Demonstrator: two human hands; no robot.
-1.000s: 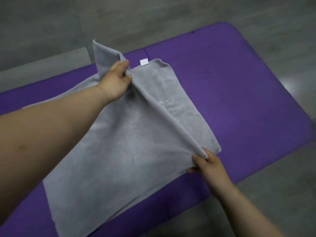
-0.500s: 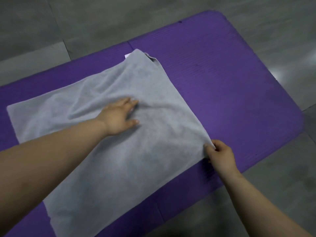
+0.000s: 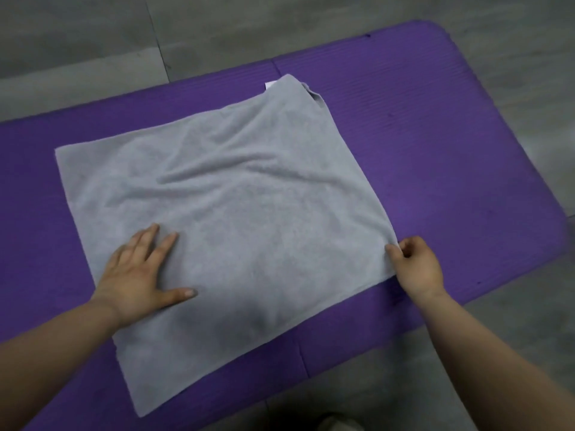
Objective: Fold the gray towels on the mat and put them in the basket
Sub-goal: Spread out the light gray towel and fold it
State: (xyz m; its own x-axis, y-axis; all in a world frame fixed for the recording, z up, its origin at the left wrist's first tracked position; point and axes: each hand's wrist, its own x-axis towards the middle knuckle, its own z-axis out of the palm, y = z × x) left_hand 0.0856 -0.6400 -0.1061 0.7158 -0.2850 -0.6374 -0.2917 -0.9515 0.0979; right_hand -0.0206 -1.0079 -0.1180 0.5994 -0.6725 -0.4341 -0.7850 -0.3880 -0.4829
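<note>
While its long axis runs lower-left to upper-right across the ribbed purple mat (image 3: 435, 135), the soft gray towel (image 3: 249, 197) lies flat; left hand (image 3: 140, 275) presses it with spread fingers, right hand (image 3: 417, 265) pinches its corner.

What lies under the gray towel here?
The purple mat shows all round the gray towel; a white tag peeks out at its far corner. Anything else beneath is covered.

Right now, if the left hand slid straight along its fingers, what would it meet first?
Probably the raised wrinkle in the gray towel, which the left hand lies flat on; past that, the purple mat.
</note>
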